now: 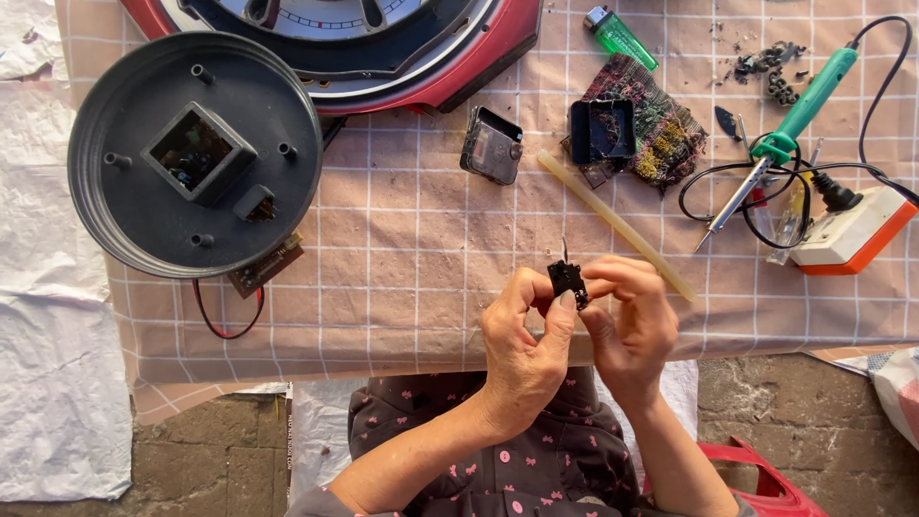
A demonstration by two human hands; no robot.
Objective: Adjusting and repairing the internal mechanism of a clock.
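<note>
Both my hands meet over the near edge of a checked cloth-covered table [412, 239]. My left hand [522, 345] and my right hand [627, 321] together pinch a small black component [568, 280] with a thin metal pin sticking up from it. The thumb and fingers of each hand close on its sides. Just behind my right hand lies a pale glue stick [613, 222], slanting across the cloth.
A dark round housing [196, 153] with a square well sits at left, beside a red appliance shell [383, 48]. A small grey box [492, 146], a black tray on a circuit board [632, 129], a green lighter [619, 36], a green soldering iron [780, 144] and an orange-white plug block [852, 235] lie beyond.
</note>
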